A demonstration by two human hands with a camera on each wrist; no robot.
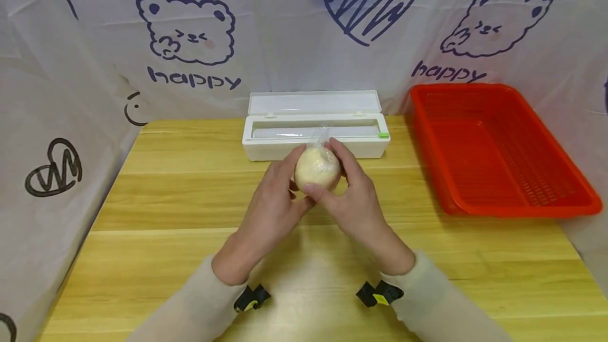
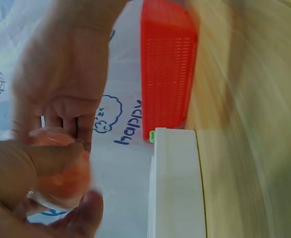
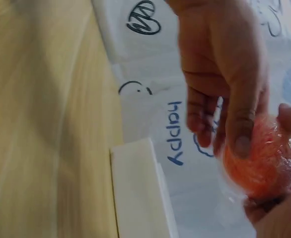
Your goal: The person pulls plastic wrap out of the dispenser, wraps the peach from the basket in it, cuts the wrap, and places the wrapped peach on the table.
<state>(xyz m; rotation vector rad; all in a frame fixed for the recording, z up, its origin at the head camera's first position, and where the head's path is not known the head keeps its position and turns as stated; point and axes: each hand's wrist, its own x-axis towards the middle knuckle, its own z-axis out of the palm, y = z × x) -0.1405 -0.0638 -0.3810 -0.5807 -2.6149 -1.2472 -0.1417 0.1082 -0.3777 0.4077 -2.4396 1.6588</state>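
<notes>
So the biggest thing here is the white cloth (image 1: 285,25) hanging behind and at the sides, with bears, hearts and "happy" drawn on it. In front of that is the table (image 1: 190,199), yellowish wood grain. The red basket (image 1: 522,211) sits at the far right, with slotted sides. Next size down is the white box (image 1: 271,151) near the back of the table, lid up, and a pale roll (image 1: 280,132) lying lengthwise inside it.

Then the hands: the left hand (image 1: 273,202) and right hand (image 1: 353,202) have one shared grip on the ball (image 1: 317,168), fingers curled round it from both sides, so pretty narrow. The ball is up off the table, just in front of the box. It's cream on top, but both wrist views show it orange-red. It's wrapped in clear film (image 1: 324,135), with a bit poking up.

Smaller stuff: a black tag (image 1: 252,297) by the left wrist, another by the right, and a tiny green tab (image 1: 383,135) at the box's right end.
</notes>
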